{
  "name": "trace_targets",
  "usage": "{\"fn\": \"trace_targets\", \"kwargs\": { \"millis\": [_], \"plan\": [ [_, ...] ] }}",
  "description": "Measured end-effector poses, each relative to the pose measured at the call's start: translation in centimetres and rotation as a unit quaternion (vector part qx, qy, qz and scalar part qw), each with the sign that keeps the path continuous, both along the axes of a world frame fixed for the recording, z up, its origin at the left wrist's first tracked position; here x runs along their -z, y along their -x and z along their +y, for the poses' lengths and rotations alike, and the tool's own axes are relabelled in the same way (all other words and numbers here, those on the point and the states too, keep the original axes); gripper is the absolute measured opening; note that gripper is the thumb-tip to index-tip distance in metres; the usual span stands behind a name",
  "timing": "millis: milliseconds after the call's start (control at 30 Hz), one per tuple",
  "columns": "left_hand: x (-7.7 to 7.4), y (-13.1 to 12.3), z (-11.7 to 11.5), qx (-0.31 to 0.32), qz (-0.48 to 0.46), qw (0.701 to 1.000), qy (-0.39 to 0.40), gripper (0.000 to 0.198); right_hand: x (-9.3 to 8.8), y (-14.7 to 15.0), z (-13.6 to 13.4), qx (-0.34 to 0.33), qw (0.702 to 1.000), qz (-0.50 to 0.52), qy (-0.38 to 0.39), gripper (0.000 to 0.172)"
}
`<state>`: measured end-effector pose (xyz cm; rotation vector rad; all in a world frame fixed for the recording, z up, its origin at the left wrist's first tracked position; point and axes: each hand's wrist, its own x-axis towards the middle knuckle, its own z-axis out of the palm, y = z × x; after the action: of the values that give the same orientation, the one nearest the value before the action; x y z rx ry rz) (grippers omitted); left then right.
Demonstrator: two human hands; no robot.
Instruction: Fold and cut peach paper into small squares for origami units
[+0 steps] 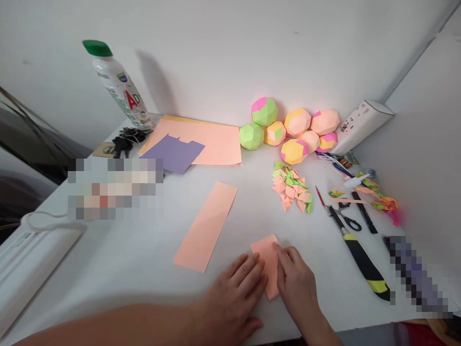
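— Hands?
— Left hand (234,293) flat, right hand (297,283) fingertips down, neither gripping, both pressing peach sheet (267,252) onto counter (108,269) near front edge, right of strip (205,226).
— Hidden?
— Sheet's near end under hands. Bottle (118,86) back left, capped, opaque; contents unseen. Forearms cut off by frame.

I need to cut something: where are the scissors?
Head view, right side: the scissors lie between the paper pieces and the black pen, above the knife.
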<state>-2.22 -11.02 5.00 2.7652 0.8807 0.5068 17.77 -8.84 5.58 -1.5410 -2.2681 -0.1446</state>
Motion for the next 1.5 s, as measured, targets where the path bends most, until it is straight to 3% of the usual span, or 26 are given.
{"fn": "trace_targets", "kwargs": {
  "millis": [267, 500, 800, 1067, 1500],
  "plan": [
    [-0.2, 0.2, 0.1, -0.006, 0.031, 0.999, 0.025, 0.061, 0.1, 0.1, 0.1, -0.002, 0.999, -0.033, 0.001, 0.039],
    [0.7, 0.0, 0.0, -0.010, 0.026, 1.000, 0.012, 0.063, 0.0, 0.1, 0.0, -0.001, 0.999, -0.042, 0.016, 0.042],
    [-0.4, 0.1, 0.7, -0.023, 0.036, 0.999, -0.009, 0.057, -0.2, 0.2, 0.0, -0.001, 0.999, -0.043, 0.020, 0.042],
    [0.3, 0.0, 0.7, -0.025, 0.027, 0.998, -0.045, 0.055, 0.0, -0.1, -0.1, 0.002, 0.998, -0.037, 0.056, 0.051],
    [0.2, 0.0, 0.8, -0.024, 0.028, 0.998, -0.043, 0.054, -0.1, 0.0, -0.1, 0.010, 0.998, -0.020, 0.065, 0.044]
  ]
}}
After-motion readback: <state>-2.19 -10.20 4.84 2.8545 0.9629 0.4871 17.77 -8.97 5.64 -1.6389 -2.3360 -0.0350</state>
